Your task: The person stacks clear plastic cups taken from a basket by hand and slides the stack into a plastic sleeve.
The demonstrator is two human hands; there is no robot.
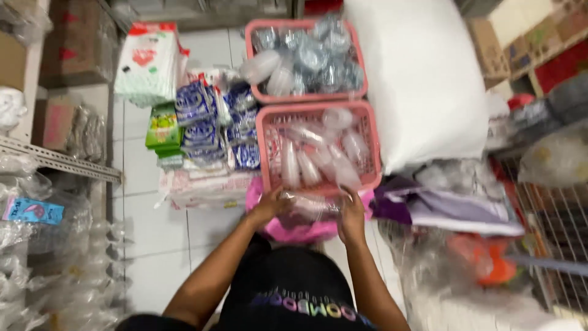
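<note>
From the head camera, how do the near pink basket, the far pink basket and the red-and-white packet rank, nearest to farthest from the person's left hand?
1. Near pink basket: right above the left hand, which grips a clear plastic bag together with the right hand.
2. Far pink basket: behind the first.
3. Red-and-white packet: far left, on the floor.

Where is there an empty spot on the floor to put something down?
Bare white floor tiles lie left of the left hand, between the stacked blue-and-white packets and the plastic-wrapped shelf goods. The pink plastic baskets are full, and the right side is crowded with bags.
</note>
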